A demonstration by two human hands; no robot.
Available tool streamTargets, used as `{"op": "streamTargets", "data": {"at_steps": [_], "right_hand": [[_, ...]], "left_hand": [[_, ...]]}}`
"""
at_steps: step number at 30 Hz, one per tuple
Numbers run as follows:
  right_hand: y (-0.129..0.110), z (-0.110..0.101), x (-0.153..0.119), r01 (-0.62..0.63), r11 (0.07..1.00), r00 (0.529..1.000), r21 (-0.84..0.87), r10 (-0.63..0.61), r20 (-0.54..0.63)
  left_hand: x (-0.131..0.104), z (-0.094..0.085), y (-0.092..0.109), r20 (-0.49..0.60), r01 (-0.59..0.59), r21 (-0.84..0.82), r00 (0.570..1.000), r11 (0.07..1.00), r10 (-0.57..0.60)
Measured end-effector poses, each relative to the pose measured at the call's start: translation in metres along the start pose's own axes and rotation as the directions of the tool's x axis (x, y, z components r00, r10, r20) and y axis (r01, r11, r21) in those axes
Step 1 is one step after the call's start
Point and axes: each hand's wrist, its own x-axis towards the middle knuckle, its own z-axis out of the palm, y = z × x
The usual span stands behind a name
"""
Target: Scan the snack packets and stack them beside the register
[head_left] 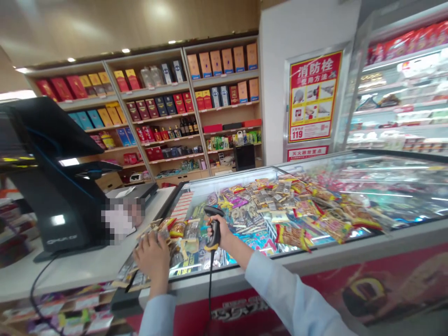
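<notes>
My right hand point(220, 229) is wrapped round the grip of a black and yellow barcode scanner point(213, 240), whose cable hangs down in front of the freezer. It is held above the glass top, its head toward the left. My left hand point(153, 255) lies with fingers spread on a pile of snack packets point(182, 228) at the freezer's left end, beside the counter. Its fingertips touch the packets; whether any is gripped beneath the palm is hidden. More snack packets point(325, 226) in yellow, red and clear wrappers lie scattered across the glass to the right.
A chest freezer point(350, 247) with a glass top stretches off to the right. On the left, a white counter point(80, 268) carries a black checkout terminal point(59, 186) with a cable. Behind stand shelves point(157, 121) of boxes and bottles; an upright display cooler point(402, 93) is at right.
</notes>
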Motion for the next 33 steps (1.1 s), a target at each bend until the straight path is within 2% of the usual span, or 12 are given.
{"op": "streamTargets", "data": {"at_steps": [4, 6, 9, 12, 15, 21, 24, 27, 30, 33], "right_hand": [[-0.058, 0.002, -0.038, 0.148, 0.987, 0.984, -0.063, -0.141, 0.106], [-0.089, -0.005, -0.061, 0.202, 0.971, 0.978, -0.126, -0.192, 0.083], [-0.130, -0.024, -0.096, 0.348, 0.926, 0.937, -0.148, -0.345, 0.051], [-0.160, -0.051, -0.131, 0.446, 0.878, 0.894, -0.172, -0.446, 0.043], [-0.183, -0.080, -0.161, 0.468, 0.857, 0.878, -0.218, -0.479, 0.001], [-0.218, -0.119, -0.193, 0.506, 0.834, 0.845, -0.222, -0.531, -0.067], [-0.230, -0.135, -0.198, 0.487, 0.834, 0.856, -0.259, -0.515, -0.049], [-0.237, -0.152, -0.195, 0.503, 0.826, 0.850, -0.253, -0.526, -0.028], [-0.235, -0.169, -0.188, 0.541, 0.814, 0.826, -0.211, -0.562, -0.051], [-0.228, -0.182, -0.182, 0.564, 0.803, 0.808, -0.194, -0.585, -0.071]], "left_hand": [[0.011, -0.015, 0.030, 0.001, -0.049, -0.046, 0.999, 0.998, 0.049], [0.015, -0.020, 0.054, 0.017, -0.086, -0.086, 0.996, 0.993, 0.088], [0.014, -0.022, 0.093, 0.041, -0.162, -0.165, 0.985, 0.973, 0.171], [0.002, -0.018, 0.132, 0.077, -0.202, -0.225, 0.971, 0.953, 0.224], [-0.017, -0.015, 0.173, 0.141, -0.212, -0.295, 0.955, 0.932, 0.262], [-0.052, -0.010, 0.256, 0.209, -0.261, -0.471, 0.895, 0.843, 0.394], [-0.064, 0.006, 0.286, 0.281, -0.232, -0.537, 0.857, 0.811, 0.432], [-0.077, 0.035, 0.306, 0.433, -0.113, -0.577, 0.797, 0.809, 0.420], [-0.091, 0.065, 0.317, 0.589, 0.031, -0.565, 0.715, 0.825, 0.377], [-0.103, 0.088, 0.321, 0.645, 0.082, -0.591, 0.645, 0.802, 0.409]]}}
